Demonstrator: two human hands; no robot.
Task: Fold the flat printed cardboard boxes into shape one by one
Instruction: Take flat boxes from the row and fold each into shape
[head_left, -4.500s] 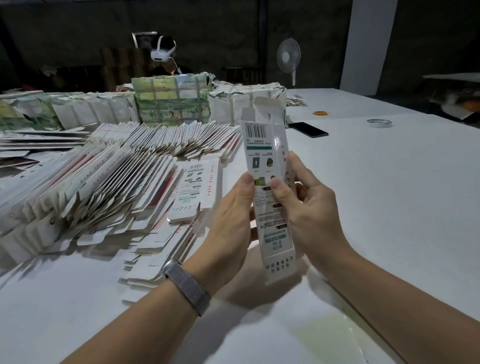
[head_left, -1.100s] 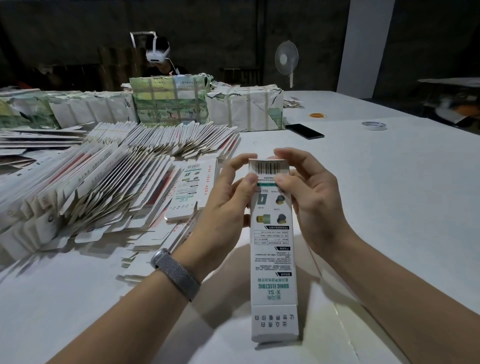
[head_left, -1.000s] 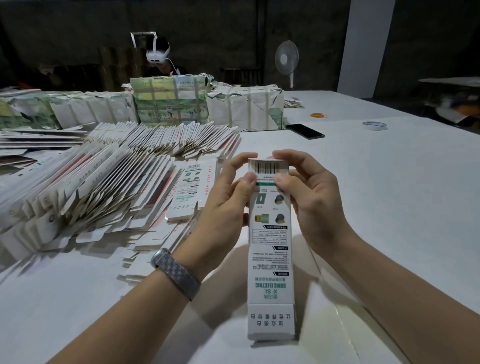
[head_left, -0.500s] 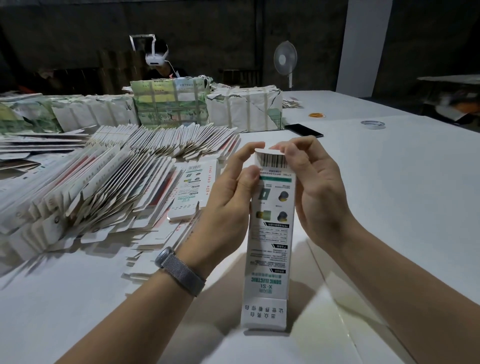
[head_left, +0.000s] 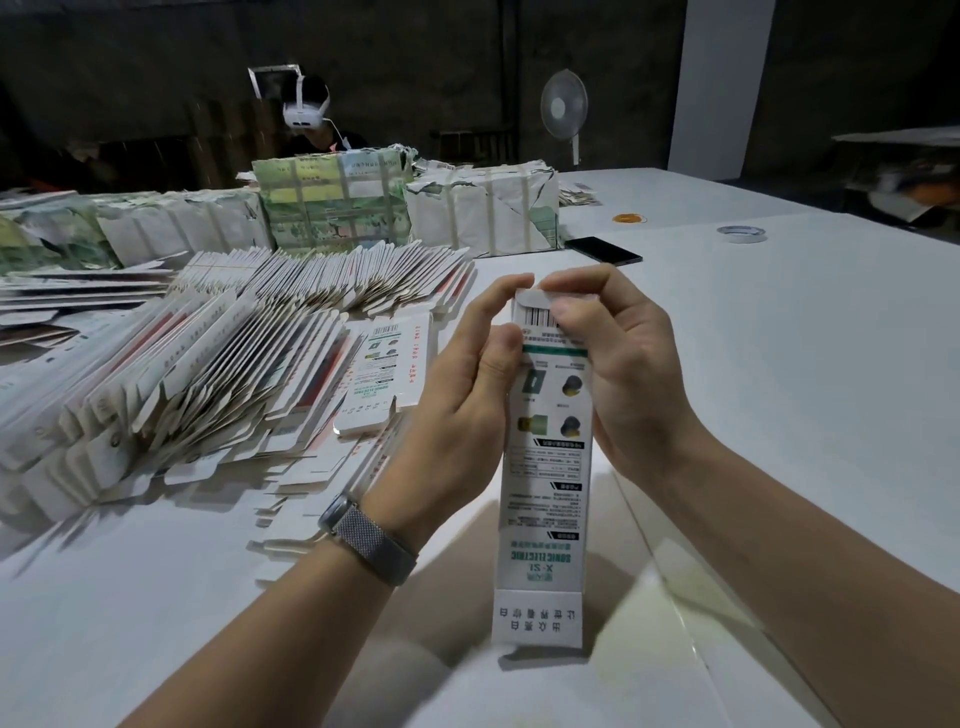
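A tall white printed box (head_left: 545, 499), opened into shape, stands upright in front of me, its lower end just above the white table (head_left: 805, 364). My left hand (head_left: 462, 415) holds its upper left side, thumb on the front face and forefinger at the top edge. My right hand (head_left: 618, 364) grips the upper right side; its thumb covers part of the barcode and its fingers curl over the top flap. Rows of flat printed boxes (head_left: 208, 374) lie fanned out to the left.
One flat box (head_left: 382, 379) lies face up beside my left hand. Wrapped bundles (head_left: 332, 208) stand at the back. A dark phone (head_left: 602, 249), a tape roll (head_left: 742, 234) and rubber bands (head_left: 629, 218) lie farther back. A person with a headset (head_left: 306, 109) sits behind the bundles.
Earlier the box was a flat sleeve held up with its top flap open. It has since been opened, stood upright, and the top flap folded down under my right fingers.
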